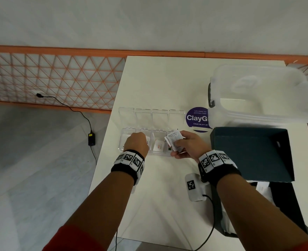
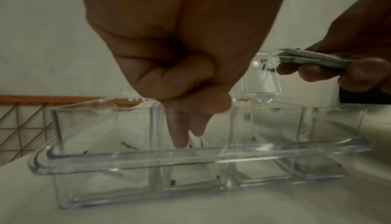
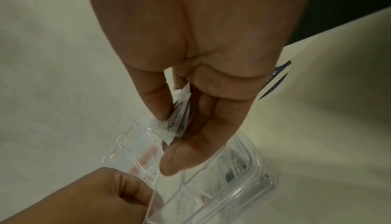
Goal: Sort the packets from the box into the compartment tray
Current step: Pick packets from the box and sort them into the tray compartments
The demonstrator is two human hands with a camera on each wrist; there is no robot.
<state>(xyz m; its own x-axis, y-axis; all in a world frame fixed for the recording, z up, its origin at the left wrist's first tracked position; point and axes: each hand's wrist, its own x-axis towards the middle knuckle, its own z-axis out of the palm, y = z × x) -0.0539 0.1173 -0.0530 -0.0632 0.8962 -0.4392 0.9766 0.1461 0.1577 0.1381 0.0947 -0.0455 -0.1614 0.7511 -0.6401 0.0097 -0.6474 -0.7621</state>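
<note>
A clear tray [image 1: 158, 154] with a row of compartments and raised lids lies on the white table. My left hand [image 1: 136, 142] hovers over its second compartment from the left. Two fingers [image 2: 178, 127] point straight down into it, the others curl, and I see nothing pinched. My right hand [image 1: 176, 142] grips a small stack of white printed packets [image 1: 174, 140] above the tray's right end, thumb on top in the right wrist view [image 3: 171, 137]. A packet with red print [image 1: 158, 146] lies in the third compartment. The dark box [image 1: 252, 153] stands open to the right.
A clear lidded plastic tub [image 1: 262, 95] sits at the table's back right, behind a round purple sticker [image 1: 197, 117]. A white tagged device [image 1: 194, 187] with a black cable lies near my right wrist. The table's left edge [image 1: 106, 151] drops to the grey floor.
</note>
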